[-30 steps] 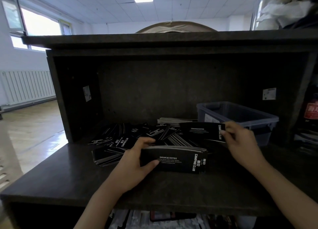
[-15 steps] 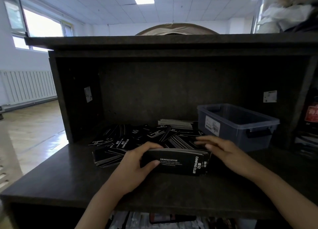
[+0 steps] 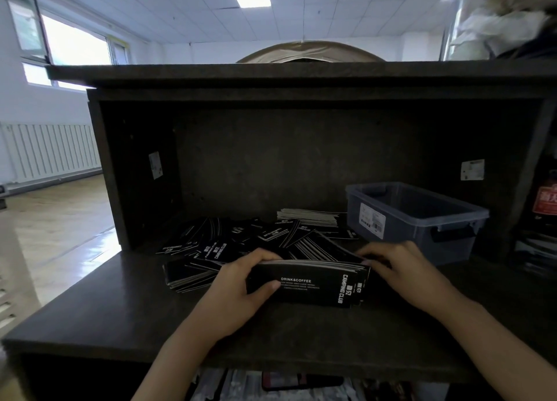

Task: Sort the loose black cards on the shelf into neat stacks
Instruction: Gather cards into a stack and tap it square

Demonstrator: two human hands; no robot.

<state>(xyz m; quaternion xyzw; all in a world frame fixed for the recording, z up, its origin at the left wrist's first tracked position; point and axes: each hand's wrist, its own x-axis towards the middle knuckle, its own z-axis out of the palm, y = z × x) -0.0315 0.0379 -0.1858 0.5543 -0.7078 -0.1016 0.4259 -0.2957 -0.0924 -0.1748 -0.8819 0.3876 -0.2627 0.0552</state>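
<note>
1. The shelf [image 3: 120, 319] is a deep, dark recess with a broad front ledge. You work on that ledge, probably because it gets the most light and is easiest to reach.
2. The grey bin [image 3: 422, 219] stands at the back right, near the cards but apart from them. It is out of your way, and I cannot tell what it holds.
3. The loose black cards [image 3: 241, 238] lie fanned and overlapping across the middle of the shelf, just behind your hands. This is the unsorted part, and a good deal of it is left.
4. The bundle [image 3: 310, 286] stands on its long edge on the ledge with the printed face towards you. Standing it on edge likely lets the shelf level the bottom edges for you.
5. Your left hand [image 3: 238, 286] clamps the bundle's left end, thumb on the front face and fingers over the top. Your right hand [image 3: 404, 268] curls round the right end (neither hand is free), so the two together seem to be squaring the bundle.
6. The finished stack [image 3: 310, 218] lies flat at the back, just beside the bin, clear of the loose heap.
</note>
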